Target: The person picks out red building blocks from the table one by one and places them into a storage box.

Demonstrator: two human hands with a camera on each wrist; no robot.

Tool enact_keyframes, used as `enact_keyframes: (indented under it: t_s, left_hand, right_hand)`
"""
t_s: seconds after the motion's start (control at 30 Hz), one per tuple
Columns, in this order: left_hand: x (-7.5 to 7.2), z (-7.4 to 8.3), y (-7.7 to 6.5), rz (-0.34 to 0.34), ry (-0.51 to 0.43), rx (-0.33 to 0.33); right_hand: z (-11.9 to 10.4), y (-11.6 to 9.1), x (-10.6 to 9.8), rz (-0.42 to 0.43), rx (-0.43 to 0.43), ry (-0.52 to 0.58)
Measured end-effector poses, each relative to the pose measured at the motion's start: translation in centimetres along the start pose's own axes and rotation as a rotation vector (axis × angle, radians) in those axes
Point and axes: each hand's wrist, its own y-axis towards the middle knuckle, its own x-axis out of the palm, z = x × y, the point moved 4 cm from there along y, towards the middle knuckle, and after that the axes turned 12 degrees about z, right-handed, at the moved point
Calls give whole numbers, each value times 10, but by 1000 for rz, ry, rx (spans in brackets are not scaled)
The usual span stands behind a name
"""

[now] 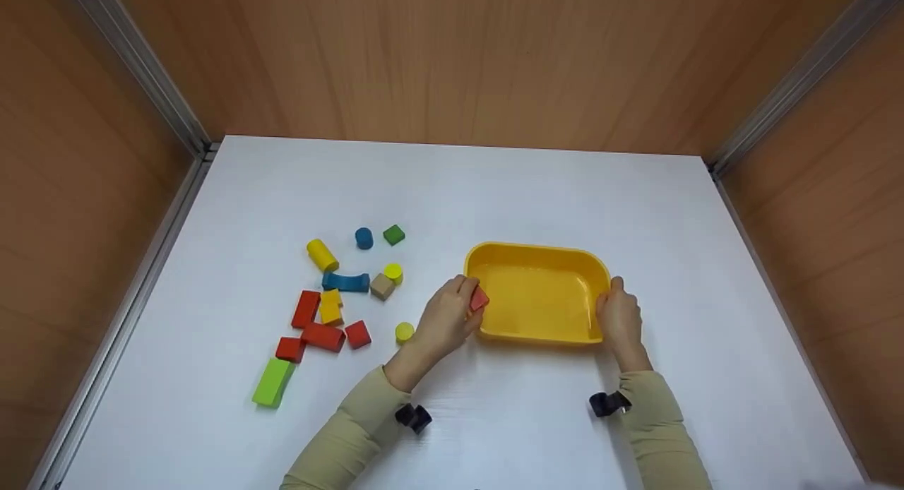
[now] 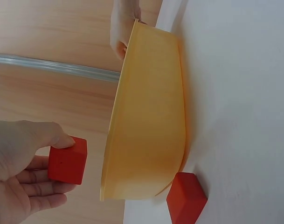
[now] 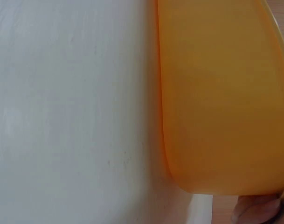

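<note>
My left hand (image 1: pixel 446 315) pinches a red cube (image 1: pixel 479 298) at the left rim of the yellow tub (image 1: pixel 540 247). In the left wrist view, the thumb lies on one side of the cube (image 2: pixel 68 161) and fingers are behind it. On the tub's right side, my right hand (image 1: pixel 621 319) grips the rim. Only some fingertips of that hand (image 3: pixel 257 209) show in the right wrist view. The tub's visible floor holds nothing. Another red block (image 2: pixel 186 198) lies on the table beside the tub in the left wrist view; the left hand seems to hide it in the head view.
Left of the tub, several blocks lie scattered: a light green block (image 1: pixel 273 383), red blocks (image 1: pixel 323 337), a blue arch (image 1: pixel 345 282), a yellow cylinder (image 1: pixel 323 255), a wooden cube (image 1: pixel 382 287) and a green cube (image 1: pixel 394 235). Wooden walls (image 1: pixel 459 59) enclose the white table (image 1: pixel 565 193).
</note>
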Motion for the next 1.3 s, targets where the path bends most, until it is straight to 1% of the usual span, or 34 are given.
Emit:
enact_keyframes:
  t_s: [0.03, 0.23, 0.4, 0.47, 0.6, 0.87, 0.97, 1.03, 1.23, 1.3]
  left_hand:
    - [2, 0, 1, 2, -1, 11]
    - [12, 0, 6, -19, 25, 26]
    - [23, 0, 10, -66, 52, 12]
    - [27, 0, 10, -85, 70, 16]
    - [33, 1, 12, -89, 101, 53]
    - [42, 6, 14, -65, 111, 129]
    - [46, 7, 16, -67, 114, 147]
    - [48, 7, 17, -84, 117, 147]
    - [57, 7, 22, -174, 125, 101]
    - [60, 7, 22, -188, 129, 98]
  right_hand:
    - [0, 0, 0, -4, 6, -2]
    - [0, 0, 2, -8, 13, 2]
    - [0, 1, 1, 11, -3, -1]
    - [0, 1, 1, 7, 2, -3]
    - [1, 1, 2, -11, 18, -14]
    - [0, 0, 1, -6, 13, -14]
    - [0, -1, 1, -2, 5, -8]
    - [0, -2, 0, 1, 1, -2]
    - [0, -2, 1, -2, 11, 1]
    - [1, -2, 1, -1, 11, 2]
